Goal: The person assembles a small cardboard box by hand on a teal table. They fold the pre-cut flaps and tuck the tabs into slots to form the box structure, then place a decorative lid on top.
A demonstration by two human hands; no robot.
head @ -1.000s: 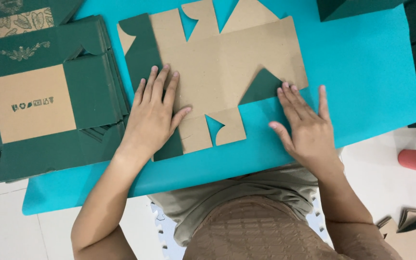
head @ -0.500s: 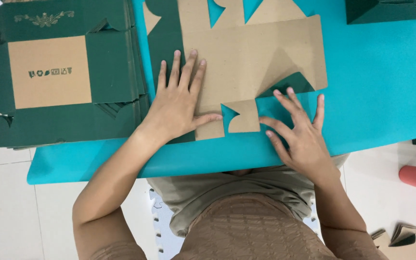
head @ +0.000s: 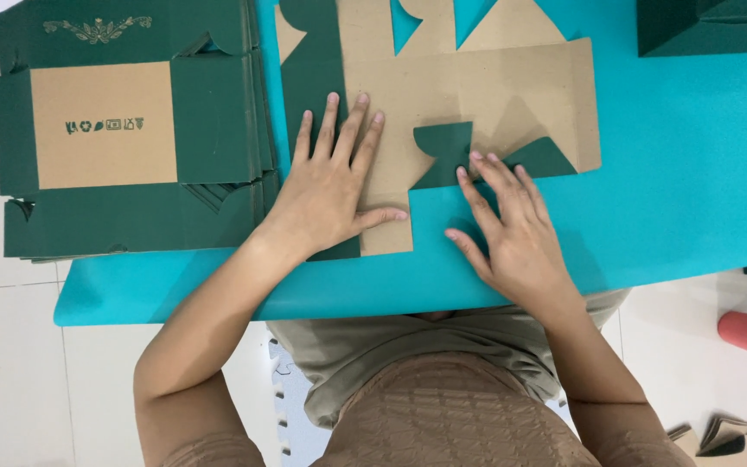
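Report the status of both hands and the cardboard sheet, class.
Left hand flat on cardboard sheet, pinning it. Right hand fingertips pressing folded green flap. Stack of flat boxes lies left, clear of the sheet.

A single camera, worn on the person's head, looked almost straight down at the turquoise desk (head: 693, 173) from close above. The person's own torso and forearms filled the lower half of the frame, with both hands at its centre. The desk's far edge lay beyond the top border, and pale floor tiles (head: 10, 380) showed at both sides.
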